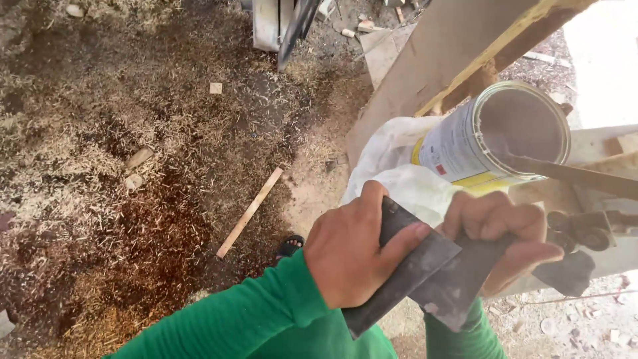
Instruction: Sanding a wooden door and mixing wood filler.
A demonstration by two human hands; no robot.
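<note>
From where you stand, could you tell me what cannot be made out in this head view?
- Left hand covers the upper part of its dark scraper blade.
- Right hand hides the second blade's top end.
- Open tin: contents are a grey blur.
- Stick in the tin is cut off by the right edge.

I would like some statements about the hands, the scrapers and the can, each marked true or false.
1. The left hand holds a flat dark scraper. True.
2. The right hand is empty. False: it holds a second scraper.
3. The two blades touch each other. True.
4. The paint can is closed with a lid. False: it is open, with a stick in it.
5. The sleeves are red. False: green.
</note>
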